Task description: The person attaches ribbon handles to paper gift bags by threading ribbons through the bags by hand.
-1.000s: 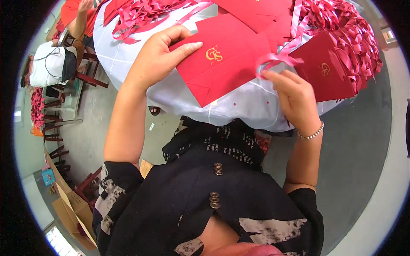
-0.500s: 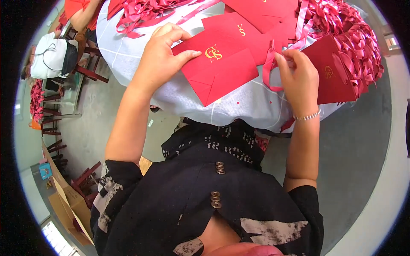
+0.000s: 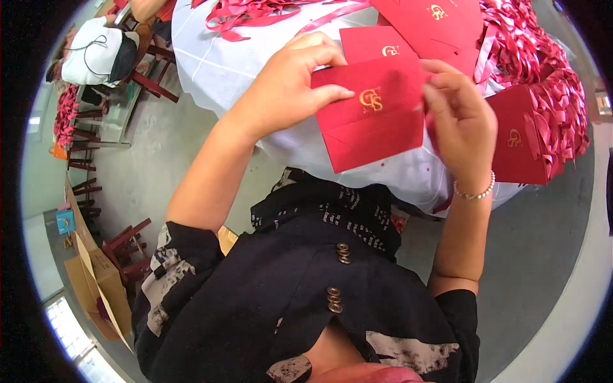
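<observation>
A flat red paper gift bag with a gold emblem is held up above the table. My left hand grips its left side, thumb on the front and fingers behind. At the bag's right edge is my right hand, fingers pinched together; a red ribbon shows in part beneath them. My right fingers hide the ribbon's end and where it meets the bag. Beyond the held bag lie more flat red bags, one partly covered.
The round table wears a white cloth. Loose pink-red ribbons lie at the far left. Red bags with ribbon handles are piled at the right. Another person's arm, a white backpack and dark stools are off left.
My right hand has brought the ribbon to the bag's right edge. The bag has turned more upright in my left hand. The whole view has shifted, moving the table rightward.
</observation>
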Tool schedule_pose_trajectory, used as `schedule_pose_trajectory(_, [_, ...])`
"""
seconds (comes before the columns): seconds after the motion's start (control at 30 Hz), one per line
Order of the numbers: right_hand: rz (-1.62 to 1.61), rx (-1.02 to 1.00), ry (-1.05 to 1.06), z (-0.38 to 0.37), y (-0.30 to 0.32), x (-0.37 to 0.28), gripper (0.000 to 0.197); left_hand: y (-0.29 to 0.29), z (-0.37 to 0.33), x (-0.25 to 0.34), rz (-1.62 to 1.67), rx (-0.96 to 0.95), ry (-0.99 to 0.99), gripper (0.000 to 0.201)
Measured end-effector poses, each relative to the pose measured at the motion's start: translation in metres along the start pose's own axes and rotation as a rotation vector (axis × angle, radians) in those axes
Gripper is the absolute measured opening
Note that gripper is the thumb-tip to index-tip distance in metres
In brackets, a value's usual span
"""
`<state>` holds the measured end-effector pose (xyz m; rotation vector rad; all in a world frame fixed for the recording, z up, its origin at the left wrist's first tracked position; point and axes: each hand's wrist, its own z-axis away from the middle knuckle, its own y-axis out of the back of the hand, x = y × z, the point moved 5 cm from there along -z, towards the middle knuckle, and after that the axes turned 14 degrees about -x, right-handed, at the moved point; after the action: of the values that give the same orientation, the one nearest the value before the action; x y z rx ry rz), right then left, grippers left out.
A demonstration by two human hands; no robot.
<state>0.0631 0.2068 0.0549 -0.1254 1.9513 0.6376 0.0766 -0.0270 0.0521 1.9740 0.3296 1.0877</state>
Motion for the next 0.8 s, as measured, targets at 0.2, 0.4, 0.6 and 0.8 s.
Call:
schedule_pose_trajectory(0.2, [0.186,-0.210,0.198,-0.014,-0.037,-0.019,0.014,-0.003,-0.008,0.020,-0.011,0.011,-0.058,0.030])
schedule_pose_trajectory(0.4, [-0.085,-0.140,0.104,-0.007,-0.034,0.003,0.006,-0.010,0.002,0.004,0.171,-0.084,0.060,0.024])
schedule_pose_trajectory(0.6, [-0.399,-0.024,-0.074,0.012,-0.037,0.010,0.011,-0.029,0.013,-0.013,0.618,-0.164,0.287,0.016])
schedule_pose_trajectory(0.8, [-0.067,-0.007,-0.072,0.009,-0.051,0.008,0.008,-0.031,0.014,-0.013,0.610,-0.155,0.303,0.015])
